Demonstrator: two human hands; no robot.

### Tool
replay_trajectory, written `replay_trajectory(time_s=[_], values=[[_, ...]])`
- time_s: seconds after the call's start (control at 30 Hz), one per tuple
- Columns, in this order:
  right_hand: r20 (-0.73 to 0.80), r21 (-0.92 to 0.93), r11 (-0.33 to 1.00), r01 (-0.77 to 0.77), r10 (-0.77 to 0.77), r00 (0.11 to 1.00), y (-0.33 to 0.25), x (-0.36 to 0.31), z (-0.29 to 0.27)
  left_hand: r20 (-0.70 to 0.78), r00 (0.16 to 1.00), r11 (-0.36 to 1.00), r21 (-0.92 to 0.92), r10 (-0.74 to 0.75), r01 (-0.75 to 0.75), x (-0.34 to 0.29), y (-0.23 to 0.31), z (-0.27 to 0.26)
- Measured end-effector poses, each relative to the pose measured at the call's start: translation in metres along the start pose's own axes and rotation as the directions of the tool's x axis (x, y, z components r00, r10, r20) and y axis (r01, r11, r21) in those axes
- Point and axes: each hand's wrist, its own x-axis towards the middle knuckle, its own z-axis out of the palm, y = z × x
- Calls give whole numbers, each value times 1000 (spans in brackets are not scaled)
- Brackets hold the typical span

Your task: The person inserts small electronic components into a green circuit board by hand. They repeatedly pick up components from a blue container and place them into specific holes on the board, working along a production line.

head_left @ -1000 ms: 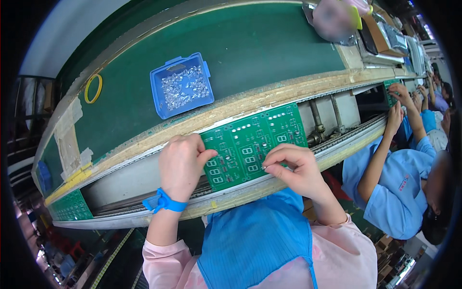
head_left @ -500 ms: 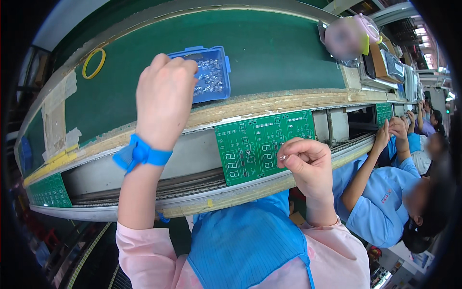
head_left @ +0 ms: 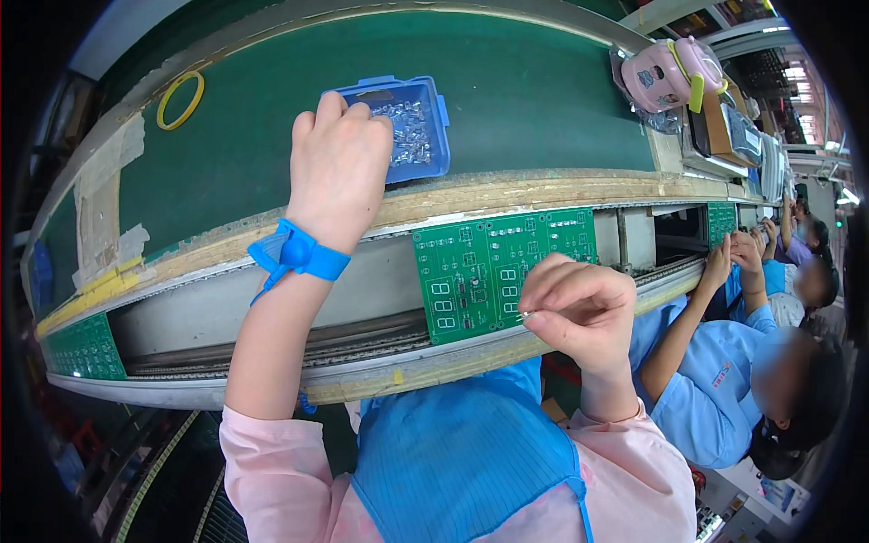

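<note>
My left hand (head_left: 339,167) is over the left side of a blue plastic box (head_left: 437,136). Its fingers are bent down and closed, and the tips are hidden behind the knuckles. Loose in the box lie many small clear components (head_left: 412,136) with metal leads. Between thumb and forefinger, my right hand (head_left: 584,308) pinches one small electronic component (head_left: 525,316) with thin leads. That hand is above the lower right part of a green circuit board (head_left: 453,271), covering some of it. White digit-shaped outlines and a few mounted parts show on the board.
The board lies across a conveyor rail (head_left: 362,348) along the bench edge. Another green board (head_left: 86,348) is at the far left. A yellow tape ring (head_left: 181,100) and a pink container (head_left: 665,77) rest on the green bench top. To the right sits a co-worker in blue (head_left: 715,380), hands raised.
The whole view has shifted slightly. My left hand has moved a little right and farther over the box. My right hand has turned slightly, its pinched component now lower against the board.
</note>
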Motion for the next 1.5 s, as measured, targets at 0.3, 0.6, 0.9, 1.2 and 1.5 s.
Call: replay_trajectory(time_s=[0.3, 0.6, 0.9, 1.2, 1.5], values=[[96, -782, 616, 90, -23, 995, 35, 39, -13, 134, 990, 997, 66, -40, 31, 8, 5, -9], [89, -779, 627, 24, 73, 993, 67, 42, -10, -120, 992, 989, -146, -36, 18, -1, -1, -4], [125, -810, 581, 82, 35, 992, 69, 43, -9, -268, 963, 911, -406, -45, -71, -21, 7, -23], [151, -865, 480, 144, -26, 988, 65, 42, -3, -174, 978, 704, -709, -114, -44, -57, 24, -22], [326, -936, 129, 326, -25, 945, 50, 50, 14, 262, 928, 282, -899, -265, 334, -84, 28, -15]])
